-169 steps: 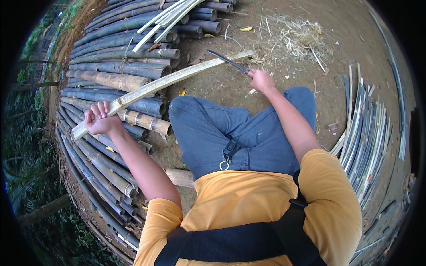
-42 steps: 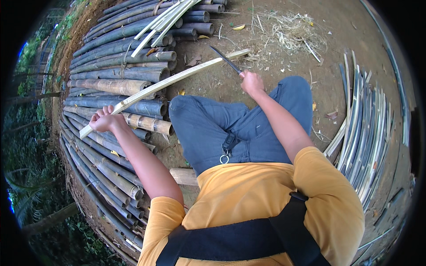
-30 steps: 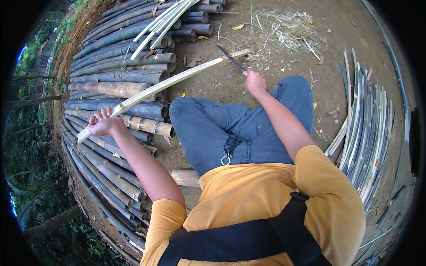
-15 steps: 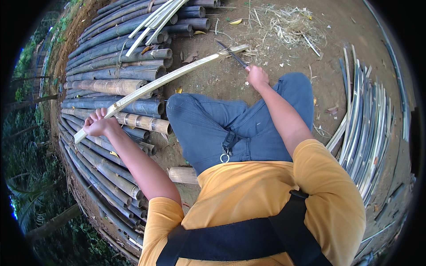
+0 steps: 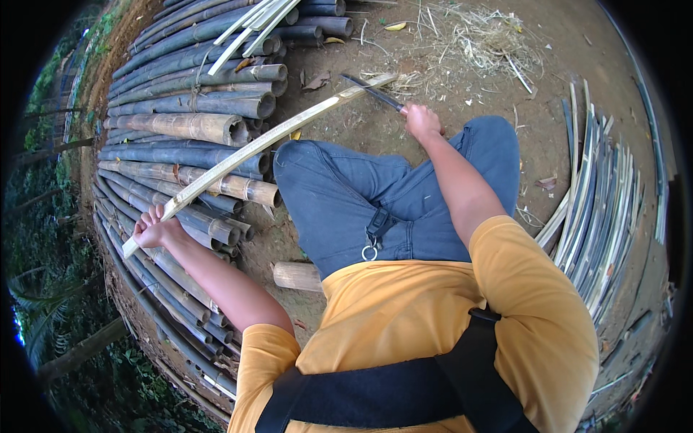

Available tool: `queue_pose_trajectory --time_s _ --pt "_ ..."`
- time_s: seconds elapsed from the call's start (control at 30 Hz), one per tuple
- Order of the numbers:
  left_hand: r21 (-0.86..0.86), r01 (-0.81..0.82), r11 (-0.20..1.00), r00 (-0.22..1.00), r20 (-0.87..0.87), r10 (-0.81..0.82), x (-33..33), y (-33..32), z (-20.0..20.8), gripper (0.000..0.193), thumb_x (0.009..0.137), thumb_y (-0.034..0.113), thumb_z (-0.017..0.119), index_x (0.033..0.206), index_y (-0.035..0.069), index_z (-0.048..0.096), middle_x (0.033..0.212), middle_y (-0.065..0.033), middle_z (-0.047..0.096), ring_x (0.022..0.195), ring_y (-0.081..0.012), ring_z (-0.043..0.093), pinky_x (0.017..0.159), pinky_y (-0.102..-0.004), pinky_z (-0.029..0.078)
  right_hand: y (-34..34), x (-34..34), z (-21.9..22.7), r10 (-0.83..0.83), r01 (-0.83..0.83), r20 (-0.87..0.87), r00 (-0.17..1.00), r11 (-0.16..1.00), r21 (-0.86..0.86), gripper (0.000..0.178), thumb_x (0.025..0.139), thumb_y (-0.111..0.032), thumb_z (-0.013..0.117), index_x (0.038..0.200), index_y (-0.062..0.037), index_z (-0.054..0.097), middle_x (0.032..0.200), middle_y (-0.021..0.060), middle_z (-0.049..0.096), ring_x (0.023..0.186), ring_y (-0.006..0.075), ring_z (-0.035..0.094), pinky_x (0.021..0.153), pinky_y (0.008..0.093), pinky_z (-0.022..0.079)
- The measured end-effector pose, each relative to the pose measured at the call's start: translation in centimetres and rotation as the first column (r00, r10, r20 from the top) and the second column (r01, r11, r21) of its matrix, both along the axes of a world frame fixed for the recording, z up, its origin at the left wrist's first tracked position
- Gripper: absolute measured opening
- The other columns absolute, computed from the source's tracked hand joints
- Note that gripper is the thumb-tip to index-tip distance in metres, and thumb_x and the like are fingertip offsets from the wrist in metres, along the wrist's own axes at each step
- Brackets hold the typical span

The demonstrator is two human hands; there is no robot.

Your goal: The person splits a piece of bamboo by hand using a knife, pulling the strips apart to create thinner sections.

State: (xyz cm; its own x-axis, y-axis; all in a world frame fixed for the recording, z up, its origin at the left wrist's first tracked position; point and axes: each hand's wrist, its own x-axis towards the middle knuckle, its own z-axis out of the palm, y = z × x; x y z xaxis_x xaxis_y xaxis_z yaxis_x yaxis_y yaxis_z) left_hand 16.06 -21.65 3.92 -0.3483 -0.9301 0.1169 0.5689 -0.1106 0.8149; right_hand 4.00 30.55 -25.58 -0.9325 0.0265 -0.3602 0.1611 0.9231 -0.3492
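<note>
My left hand [image 5: 158,229] is closed round the near end of a long pale bamboo strip [image 5: 253,149]. The strip slants up and away to the right across my view, its far end close to the ground beyond my knees. In my right hand [image 5: 421,122] is the handle of a knife [image 5: 375,93]. Its dark narrow blade points away to the left and lies across the strip near the far end. From this view I cannot tell how deep the edge sits in the wood.
Dark bamboo poles [image 5: 184,130] lie stacked on the left, with pale split strips [image 5: 253,27] on top. Thin shavings [image 5: 491,42] are heaped ahead. A bundle of slats [image 5: 599,216] lies at right. A short bamboo piece [image 5: 297,276] rests beside my left hip.
My left hand has moved slightly down and left with the bamboo strip. The knife blade has shifted a little left along the strip, its handle still in my right hand.
</note>
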Motion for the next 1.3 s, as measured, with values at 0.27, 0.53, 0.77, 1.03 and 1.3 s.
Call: queue_pose_trajectory --time_s 0.27,0.53,0.77,1.03,1.3 --pt "0.027 0.027 0.999 1.000 -0.003 -0.027 0.9 -0.1 -1.0 0.022 0.081 0.018 0.033 0.061 0.018 0.022 0.054 -0.0002 0.026 0.043 -0.0135 0.019 0.041 -0.0281 0.020 1.2 -2.2 -2.5 -0.084 0.083 0.033 0.996 0.996 0.029 0.025 0.095 -0.026 0.059 0.115 -0.0118 0.065 0.112 0.0189 0.070 0.106 0.0362 0.068 0.089 0.0471 0.055" --pt "0.017 0.050 0.999 0.999 -0.012 -0.050 0.3 -0.4 -0.3 0.021 0.080 0.017 0.034 0.062 0.017 0.023 0.054 -0.0005 0.029 0.042 -0.0137 0.020 0.041 -0.0284 0.020 2.4 -3.2 -4.4 -0.165 0.164 0.032 0.986 0.986 0.042 0.038 0.101 -0.042 0.049 0.115 -0.0122 0.068 0.111 0.0169 0.071 0.106 0.0345 0.068 0.089 0.0467 0.055" --pt "-0.011 0.047 0.999 0.999 0.004 -0.047 0.5 -0.7 0.4 0.025 0.081 0.019 0.036 0.061 0.017 0.023 0.054 -0.0002 0.029 0.042 -0.0123 0.023 0.041 -0.0261 0.021 2.9 -4.3 -4.5 -0.247 0.245 0.028 0.969 0.968 0.050 0.037 0.102 -0.041 0.049 0.115 -0.0121 0.068 0.111 0.0170 0.071 0.105 0.0349 0.069 0.087 0.0473 0.055" --pt "-0.077 -0.008 0.997 1.000 -0.025 0.006 0.9 -1.3 3.7 0.022 0.083 0.017 0.037 0.066 0.017 0.024 0.057 0.0013 0.025 0.043 -0.0114 0.018 0.042 -0.0275 0.017 1.8 -3.3 1.0 -0.229 0.230 0.015 0.973 0.971 -0.066 0.032 0.099 -0.035 0.050 0.119 -0.0153 0.065 0.113 0.0206 0.069 0.107 0.0390 0.066 0.092 0.0498 0.052" --pt "-0.120 0.069 0.990 0.996 -0.042 -0.074 0.9 -1.7 3.9 0.024 0.083 0.019 0.036 0.063 0.016 0.023 0.052 0.0007 0.026 0.042 -0.0116 0.022 0.042 -0.0277 0.019 0.5 -0.1 3.7 -0.166 0.176 0.069 0.984 0.969 -0.172 0.029 0.097 -0.032 0.054 0.116 -0.0132 0.066 0.108 0.0201 0.070 0.103 0.0396 0.066 0.087 0.0507 0.052"
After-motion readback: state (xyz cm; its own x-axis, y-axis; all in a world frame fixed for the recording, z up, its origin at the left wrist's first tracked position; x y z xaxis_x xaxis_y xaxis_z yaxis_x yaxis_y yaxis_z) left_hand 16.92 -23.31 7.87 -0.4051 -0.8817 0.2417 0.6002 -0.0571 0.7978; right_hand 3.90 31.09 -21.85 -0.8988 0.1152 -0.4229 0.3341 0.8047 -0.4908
